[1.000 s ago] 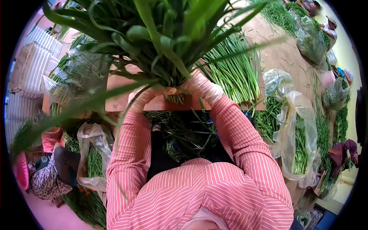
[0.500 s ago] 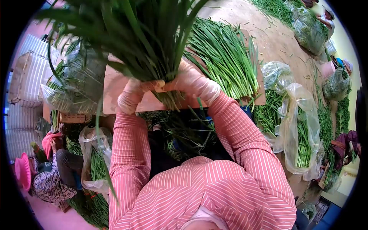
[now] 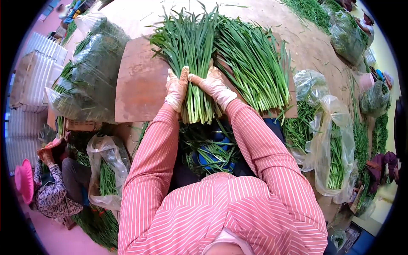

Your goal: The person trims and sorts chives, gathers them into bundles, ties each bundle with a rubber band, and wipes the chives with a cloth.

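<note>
A bunch of garlic chives [image 3: 189, 49], long flat green leaves with pale cut ends, lies on a brown board [image 3: 138, 83]. Its leaves point away from me and the pale ends reach the near edge. My left hand [image 3: 177, 87], in a whitish glove, grips the bunch from the left side. From the right, my gloved right hand [image 3: 213, 86] presses around the same bunch, thumb on top. Just right of it, a wide layer of garlic chives [image 3: 255, 63] lies slanted on the board. Loose green leaves [image 3: 212, 153] lie on my lap below.
A big clear bag of greens [image 3: 95, 72] stands left of the board. Open plastic bags with chives [image 3: 335, 153] lie at right, and another bag [image 3: 106, 170] at lower left. A person in a patterned top [image 3: 55, 195] sits at left; others are at the far right.
The bunch has come down from upright in the air to lying on the board. Both hands have lowered with it and moved apart to its two sides.
</note>
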### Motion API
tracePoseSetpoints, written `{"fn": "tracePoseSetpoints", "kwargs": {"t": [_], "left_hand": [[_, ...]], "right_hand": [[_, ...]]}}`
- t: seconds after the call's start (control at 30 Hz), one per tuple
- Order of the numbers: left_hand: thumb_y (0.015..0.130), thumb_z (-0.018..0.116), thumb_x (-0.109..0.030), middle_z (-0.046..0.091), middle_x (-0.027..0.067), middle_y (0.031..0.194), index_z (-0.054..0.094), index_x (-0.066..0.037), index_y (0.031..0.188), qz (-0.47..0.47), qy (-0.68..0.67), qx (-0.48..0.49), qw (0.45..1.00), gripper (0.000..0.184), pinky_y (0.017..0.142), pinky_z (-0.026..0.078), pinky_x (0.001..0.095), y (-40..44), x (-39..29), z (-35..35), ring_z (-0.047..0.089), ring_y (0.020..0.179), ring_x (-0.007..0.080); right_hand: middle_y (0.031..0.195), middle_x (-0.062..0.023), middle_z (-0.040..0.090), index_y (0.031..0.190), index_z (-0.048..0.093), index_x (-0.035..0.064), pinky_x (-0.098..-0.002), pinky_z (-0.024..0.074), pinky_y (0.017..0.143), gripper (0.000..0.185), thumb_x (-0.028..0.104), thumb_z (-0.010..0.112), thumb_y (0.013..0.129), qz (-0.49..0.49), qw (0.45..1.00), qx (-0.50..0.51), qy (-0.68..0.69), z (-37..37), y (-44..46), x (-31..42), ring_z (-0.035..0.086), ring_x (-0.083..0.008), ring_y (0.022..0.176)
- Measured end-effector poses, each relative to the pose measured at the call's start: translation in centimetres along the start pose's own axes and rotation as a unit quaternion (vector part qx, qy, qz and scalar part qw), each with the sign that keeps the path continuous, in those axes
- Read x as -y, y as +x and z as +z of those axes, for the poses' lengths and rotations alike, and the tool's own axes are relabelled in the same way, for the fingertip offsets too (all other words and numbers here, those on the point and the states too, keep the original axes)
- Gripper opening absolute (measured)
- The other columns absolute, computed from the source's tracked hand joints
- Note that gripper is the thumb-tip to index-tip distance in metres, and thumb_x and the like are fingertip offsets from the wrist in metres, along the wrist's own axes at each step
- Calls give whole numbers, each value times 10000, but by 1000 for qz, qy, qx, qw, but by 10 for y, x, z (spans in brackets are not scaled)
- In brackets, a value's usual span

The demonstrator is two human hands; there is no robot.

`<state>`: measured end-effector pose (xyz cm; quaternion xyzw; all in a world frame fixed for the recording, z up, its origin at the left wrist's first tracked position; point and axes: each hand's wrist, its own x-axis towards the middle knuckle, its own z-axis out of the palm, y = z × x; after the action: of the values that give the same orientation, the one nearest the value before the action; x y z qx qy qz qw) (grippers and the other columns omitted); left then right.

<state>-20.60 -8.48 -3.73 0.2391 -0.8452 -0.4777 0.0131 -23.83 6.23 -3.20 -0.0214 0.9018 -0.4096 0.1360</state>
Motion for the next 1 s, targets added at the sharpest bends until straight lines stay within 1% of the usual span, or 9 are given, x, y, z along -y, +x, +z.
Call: {"fn": "tracePoseSetpoints", "kwargs": {"t": [0.27, 0.3, 0.4, 0.43, 0.53, 0.7, 0.73, 0.83, 1.0], "left_hand": [[685, 534, -795, 181, 331, 1457, 9, 20, 1458, -13, -75, 63, 995, 1240, 1109, 222, 403, -12, -15, -19, 243, 1358, 410], [666, 561, -792, 143, 326, 1468, -16, 14, 1457, 13, -47, 57, 997, 1269, 1112, 210, 424, -17, -18, -21, 204, 1369, 417], [601, 678, -742, 32, 301, 1497, -91, -43, 1460, 31, 4, 56, 998, 1348, 1117, 172, 480, -28, -29, -18, 95, 1389, 440], [607, 708, -703, 20, 291, 1502, -103, -62, 1463, 18, 36, 64, 997, 1342, 1119, 170, 462, -38, -39, -20, 95, 1393, 426], [579, 773, -640, -10, 272, 1511, -125, -127, 1468, -5, 70, 70, 995, 1364, 1119, 161, 477, -44, -42, -13, 77, 1391, 440], [542, 801, -618, 14, 263, 1514, -135, -121, 1463, -20, 111, 51, 992, 1404, 1117, 179, 490, -42, -44, -8, 93, 1378, 472], [546, 794, -622, 30, 266, 1513, -147, -118, 1459, -24, 124, 55, 990, 1405, 1117, 185, 491, -43, -44, -8, 109, 1375, 476], [551, 791, -619, 26, 261, 1515, -140, -119, 1462, -23, 125, 53, 990, 1396, 1117, 187, 492, -43, -43, -8, 101, 1380, 468], [521, 795, -642, 19, 259, 1516, -138, -123, 1463, -11, 96, 58, 994, 1424, 1113, 192, 495, -40, -38, -9, 95, 1383, 462]], "right_hand": [[1364, -340, 364, 1421, 91, -108, -381, 319, 1061, 1249, 736, 616, 665, -6, 994, 52, 94, -38, -17, 10, 396, -392, 1278], [1391, -327, 338, 1415, 167, -107, -360, 277, 1085, 1129, 722, 542, 746, -18, 999, 39, 33, -41, -19, 10, 350, -363, 1321], [1401, -291, 353, 1418, 218, -76, -352, 263, 1091, 1035, 703, 494, 795, -43, 998, 35, 22, -42, -21, 4, 338, -345, 1332], [1419, -253, 355, 1419, 251, -50, -343, 249, 1097, 942, 660, 469, 839, -36, 997, 49, 41, -46, -25, 7, 327, -317, 1344], [1395, -286, 365, 1403, 256, -80, -347, 257, 1095, 931, 644, 452, 850, -82, 987, 55, 123, -43, -32, -2, 341, -347, 1328], [1476, -287, 198, 1437, 94, -78, -336, 181, 1133, 1104, 612, 613, 749, -91, 989, 104, 54, -62, -70, 1, 204, -345, 1390], [1455, -314, 219, 1430, 61, -95, -346, 201, 1128, 1162, 557, 693, 705, -154, 981, 86, 74, -46, -70, -21, 215, -371, 1381], [1421, -314, 275, 1427, 48, -92, -372, 262, 1105, 1267, 437, 826, 580, -203, 971, 57, -112, -54, -111, -14, 271, -395, 1347], [1446, -285, 239, 1423, 95, -90, -351, 246, 1111, 1288, 454, 842, 525, -178, 935, 75, -298, -36, -124, -5, 268, -371, 1352]]}}
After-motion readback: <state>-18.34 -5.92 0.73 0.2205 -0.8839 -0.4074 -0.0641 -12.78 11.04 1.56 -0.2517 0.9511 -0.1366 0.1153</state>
